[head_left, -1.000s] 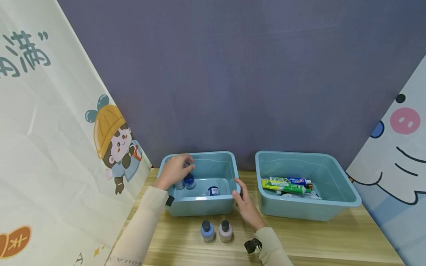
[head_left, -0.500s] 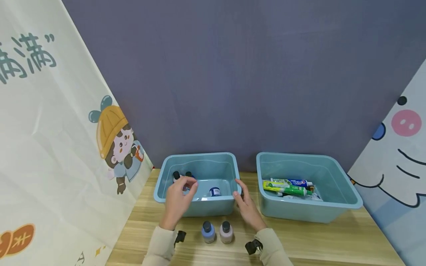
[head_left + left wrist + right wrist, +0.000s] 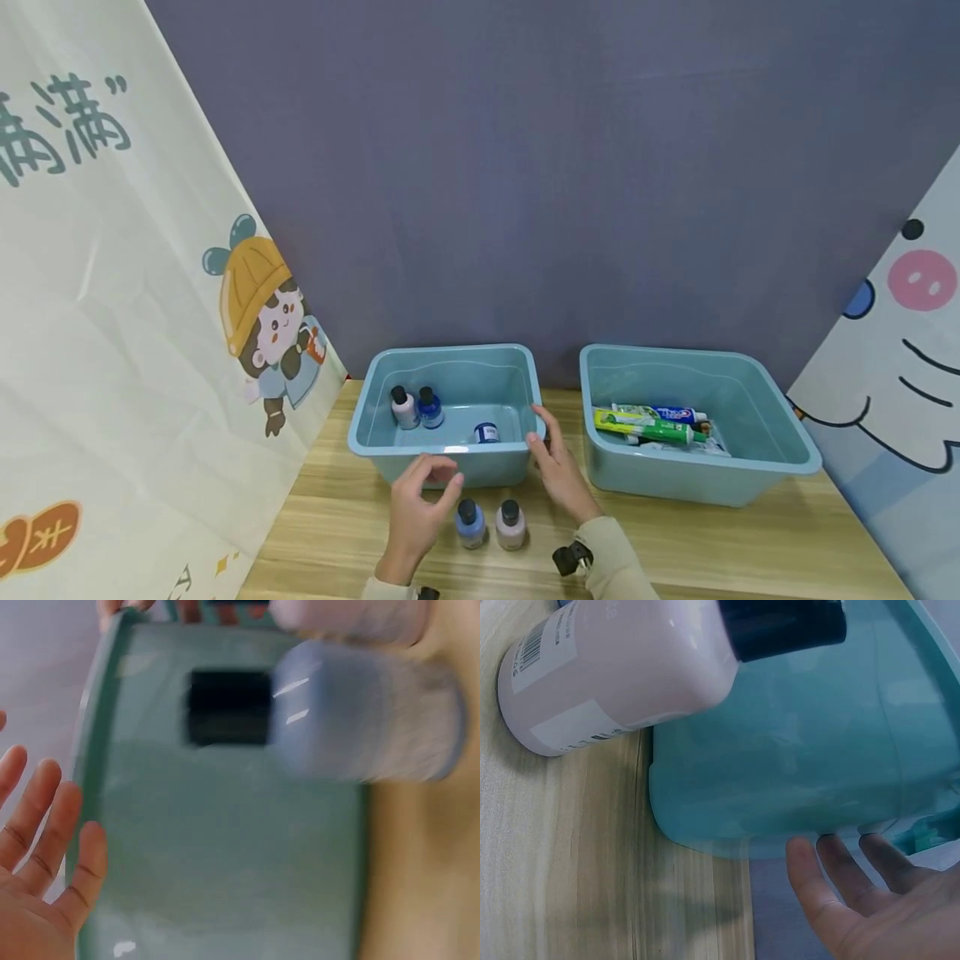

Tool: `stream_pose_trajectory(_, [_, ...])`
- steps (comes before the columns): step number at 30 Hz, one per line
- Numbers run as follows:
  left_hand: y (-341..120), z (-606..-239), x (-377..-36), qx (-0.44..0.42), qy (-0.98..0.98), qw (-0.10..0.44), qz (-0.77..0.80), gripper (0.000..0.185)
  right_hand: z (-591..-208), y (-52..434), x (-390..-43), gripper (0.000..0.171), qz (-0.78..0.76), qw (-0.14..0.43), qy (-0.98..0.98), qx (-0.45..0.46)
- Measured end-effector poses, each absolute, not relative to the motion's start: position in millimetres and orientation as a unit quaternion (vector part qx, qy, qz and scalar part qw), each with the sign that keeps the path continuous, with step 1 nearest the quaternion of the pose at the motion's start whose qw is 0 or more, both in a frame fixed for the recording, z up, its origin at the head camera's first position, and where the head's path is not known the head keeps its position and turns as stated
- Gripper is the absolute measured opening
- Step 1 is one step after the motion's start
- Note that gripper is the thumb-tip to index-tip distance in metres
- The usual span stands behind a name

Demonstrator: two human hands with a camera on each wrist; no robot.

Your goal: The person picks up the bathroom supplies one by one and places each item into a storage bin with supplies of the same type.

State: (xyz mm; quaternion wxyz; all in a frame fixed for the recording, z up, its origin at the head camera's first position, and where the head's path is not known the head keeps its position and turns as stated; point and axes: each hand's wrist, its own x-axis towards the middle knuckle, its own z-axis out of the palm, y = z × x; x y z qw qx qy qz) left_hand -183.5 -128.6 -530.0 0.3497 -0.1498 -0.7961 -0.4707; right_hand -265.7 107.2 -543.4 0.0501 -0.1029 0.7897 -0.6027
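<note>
Over the table [image 3: 337, 517], the left hand [image 3: 417, 512] hovers with thumb and fingers curved apart, nothing between them, close beside a light-blue bottle [image 3: 471, 530] that stands upright next to a pale pink bottle [image 3: 511, 531]. The right hand [image 3: 558, 471] touches the near right corner of a teal bin [image 3: 465, 468], its fingers loosely spread. Inside, a pale bottle [image 3: 406, 413] and a dark-blue bottle [image 3: 431, 412] stand towards the left, with a small jar [image 3: 487, 433] near the front wall; a second bin [image 3: 697, 483] holds toothpaste tubes [image 3: 651, 425]
</note>
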Motion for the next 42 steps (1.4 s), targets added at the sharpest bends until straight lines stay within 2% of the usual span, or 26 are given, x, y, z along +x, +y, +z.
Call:
stream_pose_trajectory(7, [-114.5,-562.4,-171.2,-0.105,-0.838,0.228,-0.484,0.029,-541.7,108.5,-265.1,0.056,-0.608,0.045,0.785,-0.108])
stream_pose_trajectory(10, [-109.9,-573.7,-167.7,-0.076,-0.856,0.191,-0.474,0.031,-541.0,107.9,-262.9,0.055,-0.607,0.044,0.787,-0.105])
stream_pose_trajectory(19, [-107.9,-589.4,-164.4,-0.018,-0.867,0.143,-0.477,0.022,-543.2,105.8,-262.5,0.054,-0.608,0.040,0.787,-0.100])
stream_pose_trajectory(25, [-109.6,-593.2,-165.4,-0.010,-0.870,0.132,-0.474,0.028,-538.4,105.5,-261.6,0.054,-0.606,0.053,0.788,-0.093])
stream_pose_trajectory(29, [-110.5,-598.1,-164.7,-0.012,-0.868,0.148,-0.474,0.030,-515.7,105.8,-252.2,0.056,-0.604,0.061,0.788,-0.102])
stream_pose_trajectory(36, [-111.2,-608.3,-162.9,-0.005,-0.864,0.173,-0.472,0.031,-544.7,105.6,-265.0,0.055,-0.607,0.048,0.788,-0.092])
stream_pose_trajectory(42, [-109.2,-611.4,-162.4,0.008,-0.863,0.177,-0.473,0.032,-545.7,106.6,-264.7,0.054,-0.605,0.041,0.790,-0.094])
